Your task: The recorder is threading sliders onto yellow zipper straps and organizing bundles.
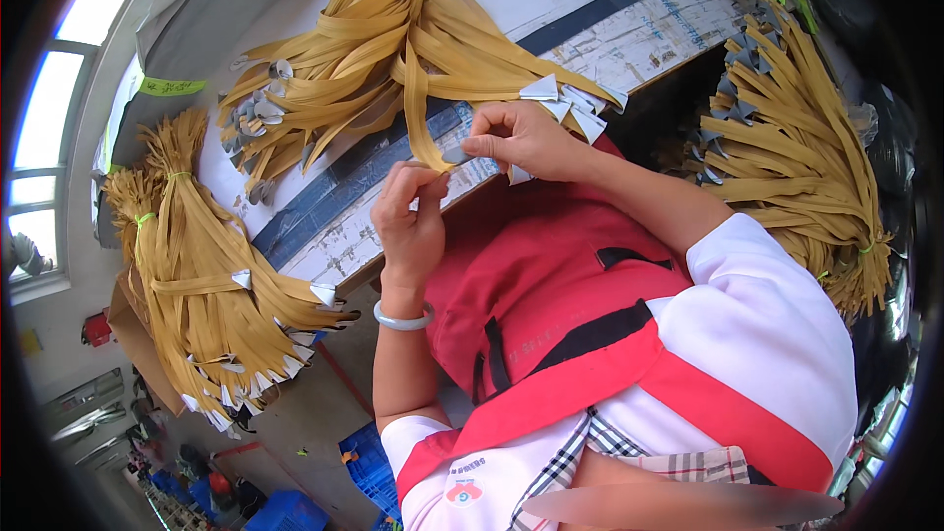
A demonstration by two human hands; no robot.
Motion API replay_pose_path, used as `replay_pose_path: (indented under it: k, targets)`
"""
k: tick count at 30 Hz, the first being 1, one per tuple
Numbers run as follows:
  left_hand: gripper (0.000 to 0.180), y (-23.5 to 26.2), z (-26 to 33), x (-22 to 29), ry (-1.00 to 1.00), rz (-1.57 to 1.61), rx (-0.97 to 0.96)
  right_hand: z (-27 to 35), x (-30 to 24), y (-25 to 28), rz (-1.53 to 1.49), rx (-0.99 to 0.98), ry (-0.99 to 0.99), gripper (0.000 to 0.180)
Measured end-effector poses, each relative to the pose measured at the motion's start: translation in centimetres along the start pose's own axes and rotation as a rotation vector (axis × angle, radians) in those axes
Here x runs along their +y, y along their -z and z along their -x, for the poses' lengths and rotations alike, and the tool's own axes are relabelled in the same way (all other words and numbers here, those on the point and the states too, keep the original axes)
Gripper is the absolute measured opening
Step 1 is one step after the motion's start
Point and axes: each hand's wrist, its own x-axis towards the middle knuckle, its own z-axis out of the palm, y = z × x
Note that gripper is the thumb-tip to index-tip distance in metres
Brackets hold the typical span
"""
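Note:
My left hand point(411, 216), a pale bangle on its wrist, is raised at the table's near edge. Its thumb and fingers pinch the lower end of a mustard-yellow fabric strip point(417, 118) that looks like zipper tape. Close to its right, my right hand point(526, 138) is closed in a pinch on a small grey tab point(455, 154) at the strip's end. That strip hangs from a large bundle of yellow strips point(383, 20) spread over the table. Grey tabs point(258, 110) cover the ends on the bundle's left; whitish folded tabs point(580, 103) lie by my right hand.
The worn white table point(678, 15) carries dark bands along its surface. Tied yellow bundles hang at the left point(197, 265) and right point(787, 157). A grey sheet-like stack point(197, 10) stands at the back left. Blue crates point(369, 467) sit on the floor below.

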Motion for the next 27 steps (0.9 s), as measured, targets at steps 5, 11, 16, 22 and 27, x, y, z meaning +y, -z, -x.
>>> replay_pose_path:
  k: [5, 11, 16, 22, 27]
  targets:
    - [0.01, 10.0, -1.6, -0.8, 0.18, 0.338, 0.854, 0.1, -0.1, 7.4, 0.445, 0.227, 0.019, 0.019]
    - [0.011, 6.9, 2.1, -4.6, 0.363, 0.261, 0.345, 1.4, 0.7, 10.0, 1.029, 0.272, 0.192, 0.015]
    - [0.007, -1.6, 2.9, -4.1, 0.303, 0.204, -0.025, 0.5, 0.8, 10.8, 0.98, 0.127, 0.026, 0.018]
    - [0.013, -4.8, -1.7, 2.2, -0.09, -0.158, 0.015, 2.4, -5.4, 4.2, 0.52, -0.137, 0.099, 0.02]
    - [0.018, -2.6, -2.3, 2.0, -0.093, -0.053, -0.178, 1.4, -5.2, 3.8, 0.505, -0.198, 0.295, 0.014]
